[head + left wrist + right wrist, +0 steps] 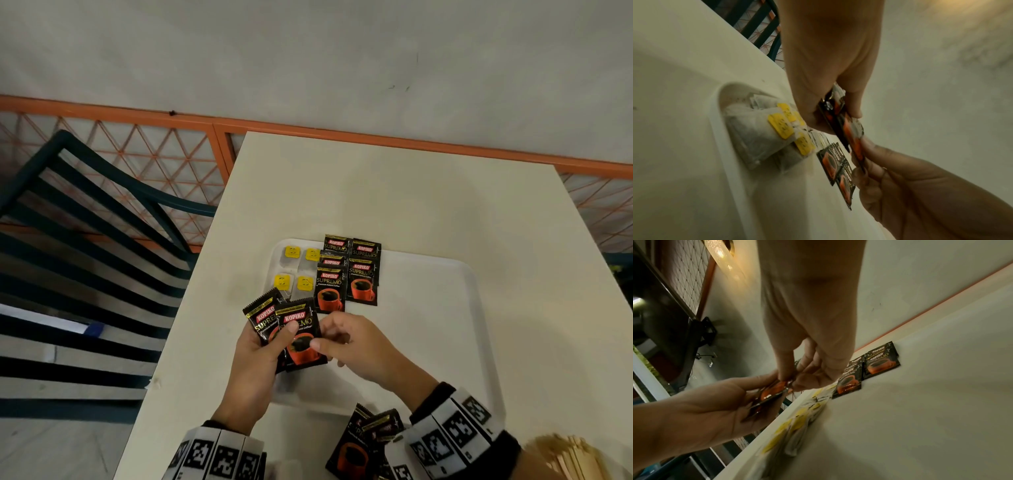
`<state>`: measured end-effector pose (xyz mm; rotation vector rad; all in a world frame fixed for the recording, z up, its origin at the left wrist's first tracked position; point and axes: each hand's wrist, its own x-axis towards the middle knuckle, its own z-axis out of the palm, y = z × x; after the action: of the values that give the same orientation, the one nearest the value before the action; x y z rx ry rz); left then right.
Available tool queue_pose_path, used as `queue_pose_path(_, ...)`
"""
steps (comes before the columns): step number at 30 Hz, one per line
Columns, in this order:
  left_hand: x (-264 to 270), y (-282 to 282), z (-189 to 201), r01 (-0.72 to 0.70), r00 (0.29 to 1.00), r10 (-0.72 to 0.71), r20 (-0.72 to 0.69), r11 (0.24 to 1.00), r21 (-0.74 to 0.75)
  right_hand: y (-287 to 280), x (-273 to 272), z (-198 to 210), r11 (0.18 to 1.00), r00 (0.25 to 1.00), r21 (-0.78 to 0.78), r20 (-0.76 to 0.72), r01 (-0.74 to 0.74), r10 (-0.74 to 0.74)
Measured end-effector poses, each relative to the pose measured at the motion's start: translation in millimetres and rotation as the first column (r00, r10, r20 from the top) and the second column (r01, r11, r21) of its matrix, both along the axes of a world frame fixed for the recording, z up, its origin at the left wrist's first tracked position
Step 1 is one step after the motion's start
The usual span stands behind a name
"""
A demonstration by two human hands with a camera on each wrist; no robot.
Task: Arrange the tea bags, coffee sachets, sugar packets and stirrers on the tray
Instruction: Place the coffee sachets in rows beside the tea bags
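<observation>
A white tray lies on the table. Several tea bags with yellow tags sit at its far left; beside them, black coffee sachets lie in two overlapping columns. Over the tray's near left corner my left hand grips two fanned coffee sachets. My right hand pinches the right edge of the front sachet between thumb and finger. The left wrist view shows the held sachets edge-on, above the tea bags. In the right wrist view both hands meet on the sachet.
More loose coffee sachets lie on the table at its near edge, partly under my right wrist. A bundle of wooden stirrers is at the bottom right. A dark slatted chair stands left of the table.
</observation>
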<state>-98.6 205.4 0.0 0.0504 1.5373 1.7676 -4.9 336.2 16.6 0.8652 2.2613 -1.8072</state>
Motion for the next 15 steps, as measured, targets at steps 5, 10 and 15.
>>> queue_pose_path(5,6,3,3,0.032,0.996,-0.034,0.083,0.999,0.026,5,11,-7,0.994,0.994,0.019,0.013,0.109,-0.110)
queue_pose_path(10,8,-1,2,0.043,0.992,-0.044,0.120,0.999,0.013,24,19,-5,0.976,0.976,-0.038,0.030,0.215,-0.214)
queue_pose_path(15,8,-5,1,0.064,0.995,-0.061,0.084,0.998,-0.029,58,16,-14,0.880,0.878,-0.008,0.068,0.475,-0.473)
